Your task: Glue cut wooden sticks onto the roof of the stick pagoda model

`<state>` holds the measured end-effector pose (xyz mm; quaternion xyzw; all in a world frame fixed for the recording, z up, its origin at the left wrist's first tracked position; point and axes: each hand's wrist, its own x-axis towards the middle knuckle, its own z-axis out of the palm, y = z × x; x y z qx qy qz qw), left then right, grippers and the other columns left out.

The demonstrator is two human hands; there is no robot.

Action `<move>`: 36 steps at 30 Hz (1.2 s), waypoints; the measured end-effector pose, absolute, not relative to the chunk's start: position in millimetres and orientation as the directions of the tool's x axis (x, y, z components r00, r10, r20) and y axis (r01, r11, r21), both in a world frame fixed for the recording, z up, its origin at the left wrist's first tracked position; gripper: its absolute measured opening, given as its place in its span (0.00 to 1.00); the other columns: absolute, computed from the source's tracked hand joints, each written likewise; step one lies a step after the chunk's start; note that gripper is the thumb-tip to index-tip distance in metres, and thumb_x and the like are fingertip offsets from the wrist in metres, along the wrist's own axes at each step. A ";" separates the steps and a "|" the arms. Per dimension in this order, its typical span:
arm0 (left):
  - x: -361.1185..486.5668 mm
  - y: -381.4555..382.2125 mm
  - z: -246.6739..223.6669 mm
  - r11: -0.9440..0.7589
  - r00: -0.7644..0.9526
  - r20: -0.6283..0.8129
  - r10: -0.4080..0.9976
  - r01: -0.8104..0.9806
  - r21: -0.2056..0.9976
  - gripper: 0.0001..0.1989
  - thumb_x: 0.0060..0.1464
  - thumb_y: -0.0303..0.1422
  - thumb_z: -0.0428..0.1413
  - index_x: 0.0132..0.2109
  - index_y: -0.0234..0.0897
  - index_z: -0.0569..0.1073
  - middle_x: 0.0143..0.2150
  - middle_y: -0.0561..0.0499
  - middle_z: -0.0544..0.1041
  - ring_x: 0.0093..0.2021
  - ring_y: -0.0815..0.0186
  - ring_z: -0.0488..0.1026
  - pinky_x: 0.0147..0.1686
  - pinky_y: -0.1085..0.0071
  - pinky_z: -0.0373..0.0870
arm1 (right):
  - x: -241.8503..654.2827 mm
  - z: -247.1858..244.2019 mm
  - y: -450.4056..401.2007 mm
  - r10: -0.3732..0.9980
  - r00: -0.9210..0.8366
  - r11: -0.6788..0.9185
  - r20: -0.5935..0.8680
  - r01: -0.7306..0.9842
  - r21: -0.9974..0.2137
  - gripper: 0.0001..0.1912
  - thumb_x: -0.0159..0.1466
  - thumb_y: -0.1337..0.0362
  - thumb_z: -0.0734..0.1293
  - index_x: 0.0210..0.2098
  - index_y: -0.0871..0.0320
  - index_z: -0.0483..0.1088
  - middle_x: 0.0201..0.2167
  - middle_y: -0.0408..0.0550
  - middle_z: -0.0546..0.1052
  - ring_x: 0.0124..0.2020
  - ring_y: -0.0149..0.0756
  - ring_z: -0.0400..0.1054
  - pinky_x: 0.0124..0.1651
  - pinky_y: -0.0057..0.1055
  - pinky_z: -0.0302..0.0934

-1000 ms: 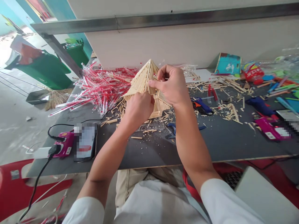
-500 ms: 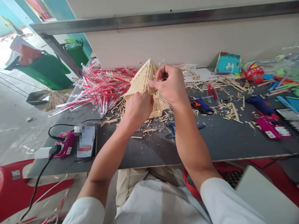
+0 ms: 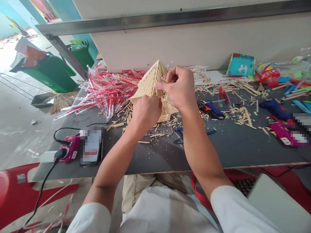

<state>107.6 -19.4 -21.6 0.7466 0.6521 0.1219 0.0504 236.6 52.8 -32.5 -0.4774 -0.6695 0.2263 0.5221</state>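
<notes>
A small model house (image 3: 150, 79) made of thin pale wooden sticks stands on the dark table, its pointed roof rising above my hands. My left hand (image 3: 147, 111) is closed against the lower front of the roof, with its fingertips hidden. At the roof's right slope is my right hand (image 3: 180, 85), thumb stretched to the sticks and fingers curled in. Whatever lies between those right fingers is too small or hidden to make out. Beneath the model, a clear plastic ruler (image 3: 160, 131) lies among loose stick pieces (image 3: 143, 142).
Red-and-clear plastic wrappers (image 3: 104, 87) pile up at the left. A phone (image 3: 91, 145) and a magenta power socket (image 3: 71, 148) lie near the front left edge. To the right are a blue glue gun (image 3: 212, 109), another blue tool (image 3: 274, 108) and scattered sticks (image 3: 245, 117).
The whole view has shifted slightly, with the scene sliding a little to the right. Both hands keep nearly the same place on the model house.
</notes>
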 end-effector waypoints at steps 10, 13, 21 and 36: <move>108.2 -18.7 -21.8 -0.128 0.100 0.105 0.989 0.943 0.309 0.19 0.68 0.36 0.48 0.47 0.28 0.81 0.39 0.34 0.80 0.42 0.55 0.79 0.40 0.62 0.71 | 236.7 -33.6 54.0 0.866 0.009 0.460 0.500 0.379 -0.803 0.11 0.60 0.63 0.76 0.32 0.54 0.69 0.26 0.41 0.61 0.35 0.37 0.66 0.36 0.39 0.66; 108.2 -18.4 -22.3 -0.129 0.101 0.110 0.989 0.948 0.290 0.20 0.68 0.36 0.47 0.47 0.28 0.81 0.39 0.34 0.80 0.41 0.55 0.79 0.40 0.62 0.71 | 236.3 -34.4 55.1 0.860 0.012 0.468 0.510 0.377 -0.799 0.13 0.59 0.60 0.76 0.30 0.54 0.67 0.25 0.40 0.61 0.32 0.35 0.64 0.33 0.37 0.65; 106.7 -17.1 -24.9 -0.169 0.140 0.136 0.981 0.958 0.232 0.23 0.68 0.36 0.43 0.44 0.28 0.81 0.38 0.31 0.80 0.36 0.52 0.79 0.35 0.59 0.70 | 235.2 -34.8 56.0 0.857 0.029 0.467 0.514 0.380 -0.799 0.18 0.59 0.60 0.76 0.27 0.52 0.62 0.22 0.38 0.57 0.26 0.30 0.57 0.29 0.34 0.58; 106.0 -19.3 -22.2 -0.201 0.189 0.069 0.980 0.935 0.291 0.22 0.65 0.31 0.44 0.44 0.26 0.82 0.25 0.39 0.77 0.30 0.60 0.76 0.35 0.64 0.68 | 237.3 -29.9 50.1 0.863 -0.009 0.467 0.505 0.393 -0.792 0.10 0.61 0.68 0.74 0.31 0.54 0.67 0.25 0.39 0.59 0.31 0.33 0.62 0.35 0.36 0.64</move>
